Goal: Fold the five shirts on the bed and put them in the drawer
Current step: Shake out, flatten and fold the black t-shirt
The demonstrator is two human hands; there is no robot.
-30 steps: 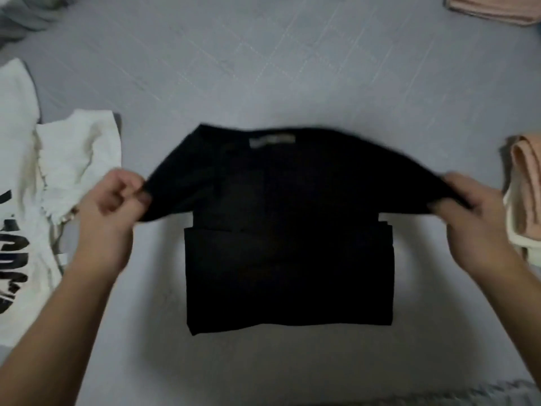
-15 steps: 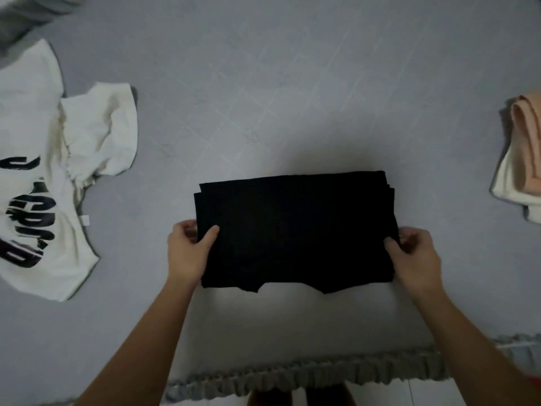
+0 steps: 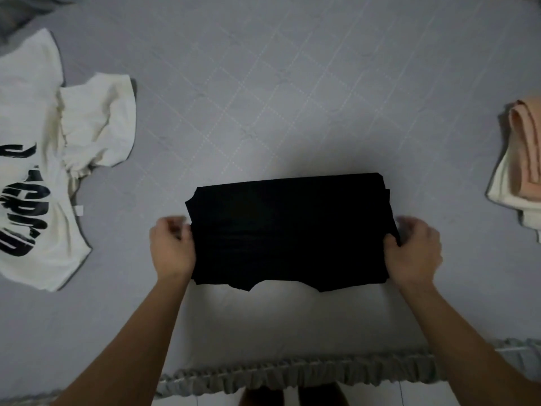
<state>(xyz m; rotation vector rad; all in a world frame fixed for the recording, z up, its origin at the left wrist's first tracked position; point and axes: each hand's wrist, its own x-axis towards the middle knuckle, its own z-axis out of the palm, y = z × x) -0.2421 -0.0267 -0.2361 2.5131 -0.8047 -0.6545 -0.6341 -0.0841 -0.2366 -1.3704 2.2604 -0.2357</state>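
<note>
- A folded black shirt (image 3: 289,230) lies flat on the grey quilted bed (image 3: 263,98), near its ruffled front edge (image 3: 292,373), in a rough rectangle with uneven flaps along the near side.
- The person's left hand (image 3: 172,250) grips the shirt's left edge, fingers curled around the fabric layers and thumb resting on top.
- The right hand (image 3: 412,253) clasps the opposite edge in the same manner, thumb on the cloth and fingers tucked at the side; both bare forearms reach in from the bottom of the view.
- A white shirt with black lettering (image 3: 38,171) lies spread and rumpled at the left side of the bed, well apart from the black one.
- At the right edge sits a small stack of folded garments: a peach shirt (image 3: 524,150) resting on top of a cream shirt (image 3: 506,189).
- A strip of grey fabric (image 3: 26,10) shows in the far left corner; what it is cannot be told.
</note>
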